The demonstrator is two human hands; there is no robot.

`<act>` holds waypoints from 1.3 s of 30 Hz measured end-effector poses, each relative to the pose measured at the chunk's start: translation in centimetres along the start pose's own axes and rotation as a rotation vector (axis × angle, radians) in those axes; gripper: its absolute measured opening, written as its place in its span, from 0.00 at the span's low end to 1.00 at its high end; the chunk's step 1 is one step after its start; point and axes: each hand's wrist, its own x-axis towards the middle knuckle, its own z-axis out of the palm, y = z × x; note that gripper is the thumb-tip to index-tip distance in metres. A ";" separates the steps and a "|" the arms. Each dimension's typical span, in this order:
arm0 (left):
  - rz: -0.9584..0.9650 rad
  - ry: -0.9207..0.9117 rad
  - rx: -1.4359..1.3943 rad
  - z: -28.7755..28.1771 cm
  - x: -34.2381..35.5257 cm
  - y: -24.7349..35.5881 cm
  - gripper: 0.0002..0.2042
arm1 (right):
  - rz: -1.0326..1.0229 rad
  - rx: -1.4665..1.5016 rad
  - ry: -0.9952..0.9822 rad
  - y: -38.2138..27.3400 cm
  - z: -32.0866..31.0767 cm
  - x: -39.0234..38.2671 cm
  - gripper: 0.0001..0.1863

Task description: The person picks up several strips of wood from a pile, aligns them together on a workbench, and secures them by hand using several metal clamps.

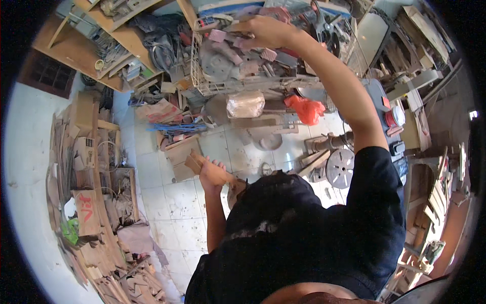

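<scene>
My left hand grips a shaped light-brown wooden piece low at centre-left, its far end partly hidden by my body. My right arm stretches up to a cluttered wire rack at the top. My right hand is over pink blocks, metal parts and tools there; its fingertips are among them, and whether they hold anything is unclear. Below the rack lie a wrapped bundle and a red plastic bag.
Wood offcuts and boxes are stacked along the left wall. Shelves stand top left. A round slotted metal disc, a grey machine and leaning boards are at right. Cardboard lies on the tiled floor.
</scene>
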 end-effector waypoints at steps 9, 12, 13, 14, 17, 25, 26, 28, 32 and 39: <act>0.042 -0.019 0.005 0.9 -0.1 0.0 0.28 | 0.213 0.767 0.240 -8.1 -2.2 -8.1 0.14; 0.044 0.000 -0.074 0.7 -0.3 -0.4 0.27 | 0.322 1.359 -0.252 -9.6 1.9 -14.1 0.16; 0.046 -0.003 -0.099 0.6 -0.4 -0.5 0.26 | 0.437 1.361 -0.409 -10.0 4.1 -15.2 0.17; 0.046 -0.006 -0.120 0.5 -0.4 -0.7 0.25 | 0.461 1.200 -0.426 -9.3 8.3 -16.9 0.18; 0.044 0.060 -0.074 -0.3 -0.7 -1.0 0.23 | 0.684 0.419 -0.400 -8.2 18.3 -22.7 0.23; 0.029 0.030 -0.138 -3.8 -1.3 -0.7 0.21 | 1.004 -0.262 -0.134 -4.4 19.9 -24.0 0.37; 0.030 0.042 -0.134 -3.7 -1.3 -0.5 0.20 | 1.073 -0.178 -0.223 -3.4 20.4 -24.2 0.32; 0.005 -0.030 -0.127 -2.2 -0.7 -0.4 0.19 | 1.164 -0.095 -0.261 0.6 23.7 -28.1 0.25; 0.023 -0.067 -0.143 -0.8 -0.8 0.5 0.16 | 1.218 0.137 -0.012 -0.6 27.2 -29.5 0.12; 0.008 -0.156 -0.098 -1.8 0.2 0.5 0.17 | 1.322 0.670 0.503 1.3 24.3 -28.3 0.23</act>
